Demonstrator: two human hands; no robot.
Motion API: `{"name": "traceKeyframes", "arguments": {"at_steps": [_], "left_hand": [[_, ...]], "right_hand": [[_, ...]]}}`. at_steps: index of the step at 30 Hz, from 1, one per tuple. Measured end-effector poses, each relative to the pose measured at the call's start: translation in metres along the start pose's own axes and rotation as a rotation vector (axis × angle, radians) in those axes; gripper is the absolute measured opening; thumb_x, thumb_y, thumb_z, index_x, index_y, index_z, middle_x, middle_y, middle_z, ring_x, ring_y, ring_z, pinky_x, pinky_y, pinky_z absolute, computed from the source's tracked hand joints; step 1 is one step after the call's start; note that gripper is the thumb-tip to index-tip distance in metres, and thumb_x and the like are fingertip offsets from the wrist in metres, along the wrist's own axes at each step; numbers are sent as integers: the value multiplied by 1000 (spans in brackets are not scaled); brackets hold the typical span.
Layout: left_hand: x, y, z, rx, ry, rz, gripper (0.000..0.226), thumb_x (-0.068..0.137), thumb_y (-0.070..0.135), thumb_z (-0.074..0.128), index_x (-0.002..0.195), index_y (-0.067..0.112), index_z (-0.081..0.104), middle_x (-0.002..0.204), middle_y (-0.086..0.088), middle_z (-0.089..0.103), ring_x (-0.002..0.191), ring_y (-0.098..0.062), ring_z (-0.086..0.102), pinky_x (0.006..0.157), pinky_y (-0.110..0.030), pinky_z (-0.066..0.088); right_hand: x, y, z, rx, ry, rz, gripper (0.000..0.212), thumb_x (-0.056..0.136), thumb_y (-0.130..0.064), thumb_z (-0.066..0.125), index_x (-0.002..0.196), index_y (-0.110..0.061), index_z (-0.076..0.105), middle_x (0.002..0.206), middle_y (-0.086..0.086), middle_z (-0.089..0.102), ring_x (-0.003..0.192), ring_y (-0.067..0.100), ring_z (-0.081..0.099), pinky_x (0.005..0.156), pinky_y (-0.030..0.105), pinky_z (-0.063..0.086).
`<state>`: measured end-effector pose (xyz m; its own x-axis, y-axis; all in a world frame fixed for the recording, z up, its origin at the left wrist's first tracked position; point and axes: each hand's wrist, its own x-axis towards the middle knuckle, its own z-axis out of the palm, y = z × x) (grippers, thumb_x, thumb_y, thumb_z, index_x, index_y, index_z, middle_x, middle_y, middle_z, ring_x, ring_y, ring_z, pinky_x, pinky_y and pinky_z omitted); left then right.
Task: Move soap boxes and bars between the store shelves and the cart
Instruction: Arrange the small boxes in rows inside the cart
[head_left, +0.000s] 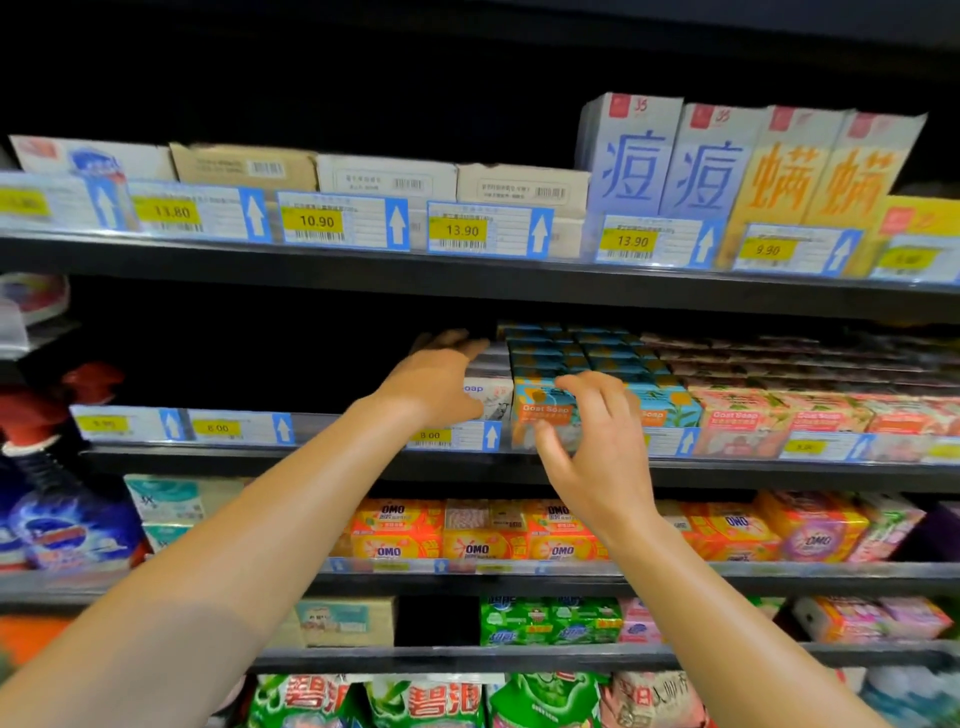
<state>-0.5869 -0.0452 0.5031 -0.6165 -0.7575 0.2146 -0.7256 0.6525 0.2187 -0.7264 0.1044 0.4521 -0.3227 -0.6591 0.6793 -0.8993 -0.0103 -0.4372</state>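
The middle shelf (332, 457) holds rows of Goat Soap boxes. My left hand (441, 379) reaches into the shelf, its fingers lying fairly straight over the top of a stack of white soap boxes (491, 397). Just to the right stands a teal-and-orange Goat Soap box (537, 408) at the front of its row. My right hand (592, 441) is in front of it, with the fingertips at its top edge and the thumb at its lower edge, pinching it. Pink Goat Soap boxes (737, 415) fill the row further right. No cart is in view.
To the left of the white stack, the middle shelf is dark. The upper shelf carries flat cartons (387, 174) and tall blue and yellow boxes (701, 166). Orange OMO soap packs (478, 535) lie on the shelf below. Spray bottles (62, 499) stand at the far left.
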Motion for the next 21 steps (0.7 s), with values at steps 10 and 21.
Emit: {"name": "traceKeyframes", "arguments": {"at_steps": [10,21], "left_hand": [[23,-14,6,110,-169,50,93,85,57,64,157,30,12,165,1,5,149,-28,12,119,-38,21],[73,-32,19,152,-130,-74,92,82,52,69,155,29,18,161,-5,19,146,-34,21,115,-54,27]], "right_hand": [[10,-9,1,-72,3,-71,38,88,-24,65,125,-17,61,130,0,54,121,16,43,102,37,42],[1,-9,-6,-66,39,-85,36,87,-23,68,122,-19,60,125,-5,53,115,13,44,98,34,43]]}}
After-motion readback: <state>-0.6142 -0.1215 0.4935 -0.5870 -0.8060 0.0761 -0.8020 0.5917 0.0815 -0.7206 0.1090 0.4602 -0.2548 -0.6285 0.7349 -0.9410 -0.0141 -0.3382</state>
